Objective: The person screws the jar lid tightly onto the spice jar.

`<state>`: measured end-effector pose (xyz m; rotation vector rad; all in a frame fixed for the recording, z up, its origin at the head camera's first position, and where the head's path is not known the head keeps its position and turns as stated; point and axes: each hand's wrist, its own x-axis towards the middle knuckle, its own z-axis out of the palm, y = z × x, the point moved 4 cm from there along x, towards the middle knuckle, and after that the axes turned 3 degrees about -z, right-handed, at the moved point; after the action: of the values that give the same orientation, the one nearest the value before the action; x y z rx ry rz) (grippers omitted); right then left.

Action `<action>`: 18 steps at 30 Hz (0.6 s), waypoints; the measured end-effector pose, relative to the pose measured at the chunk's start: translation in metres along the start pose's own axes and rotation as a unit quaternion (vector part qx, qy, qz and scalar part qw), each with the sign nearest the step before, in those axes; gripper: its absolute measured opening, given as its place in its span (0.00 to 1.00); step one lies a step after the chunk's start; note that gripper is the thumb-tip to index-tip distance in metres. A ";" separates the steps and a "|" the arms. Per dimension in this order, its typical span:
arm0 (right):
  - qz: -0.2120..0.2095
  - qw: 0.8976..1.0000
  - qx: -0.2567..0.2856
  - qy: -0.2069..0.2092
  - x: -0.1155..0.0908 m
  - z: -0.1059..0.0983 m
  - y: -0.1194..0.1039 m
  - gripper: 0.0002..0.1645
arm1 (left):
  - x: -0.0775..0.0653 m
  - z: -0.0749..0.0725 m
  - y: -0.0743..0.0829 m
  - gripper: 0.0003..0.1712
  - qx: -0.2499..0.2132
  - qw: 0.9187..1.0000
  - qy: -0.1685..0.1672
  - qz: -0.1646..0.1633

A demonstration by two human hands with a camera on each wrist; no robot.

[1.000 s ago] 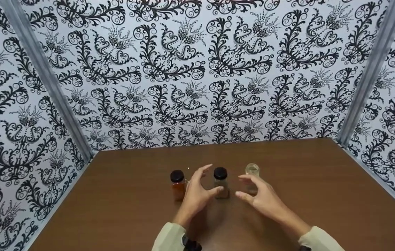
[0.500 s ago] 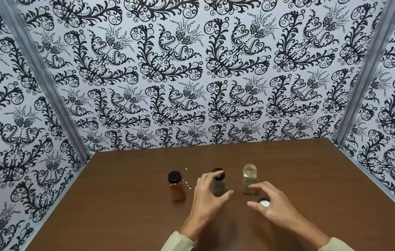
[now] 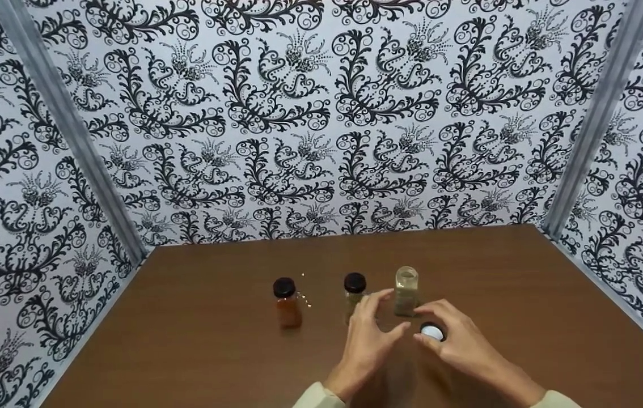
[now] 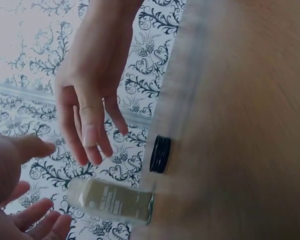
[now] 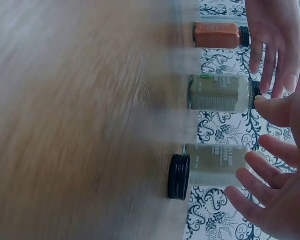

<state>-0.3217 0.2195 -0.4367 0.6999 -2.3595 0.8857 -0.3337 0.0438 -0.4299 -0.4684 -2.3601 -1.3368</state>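
My left hand hovers over the table with fingers and thumb spread, holding nothing, in front of the middle jar with its black cap. My right hand is above and beside a loose black lid, white inside facing up. Both wrist views show air between that lid and the fingers. Just behind stands an uncapped glass jar of greyish-green seasoning, its label partly legible in the right wrist view. The left hand partly hides the middle jar in the head view.
An orange-red spice jar with a black cap stands at the left of the row. Small pale bits lie beside it on the brown table. Patterned walls enclose the table's back and sides.
My left hand has moved right, away from the middle jar toward the uncapped one. My right hand has drawn right and toward me, and the loose lid has come into sight below it.
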 end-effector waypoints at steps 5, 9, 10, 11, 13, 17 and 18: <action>0.002 1.000 -0.017 -0.017 -0.001 0.000 0.006 0.21 | 0.005 0.014 -0.003 0.33 -0.034 0.999 -0.013 -0.018; 0.000 0.999 -0.027 -0.030 -0.004 -0.001 0.010 0.20 | 0.010 0.021 -0.007 0.35 -0.049 0.998 -0.021 -0.036; 0.001 0.999 -0.028 -0.034 -0.004 -0.001 0.011 0.21 | 0.011 0.023 -0.008 0.36 -0.051 0.997 -0.024 -0.043; 0.004 0.999 -0.030 -0.039 -0.005 -0.002 0.012 0.21 | 0.013 0.024 -0.008 0.36 -0.052 0.997 -0.025 -0.046; 0.015 0.998 -0.033 -0.051 -0.006 -0.003 0.014 0.21 | 0.017 0.027 -0.010 0.37 -0.054 0.997 -0.028 -0.055; 0.036 0.996 -0.036 -0.076 -0.007 -0.003 0.022 0.21 | 0.027 0.033 -0.015 0.39 -0.056 0.995 -0.027 -0.079; 0.041 0.995 -0.036 -0.083 -0.008 -0.003 0.024 0.22 | 0.029 0.034 -0.016 0.40 -0.059 0.994 -0.027 -0.088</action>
<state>-0.3302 0.2392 -0.4501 0.6756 -2.5694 0.7999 -0.3720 0.0684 -0.4444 -0.3398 -2.4228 -1.5691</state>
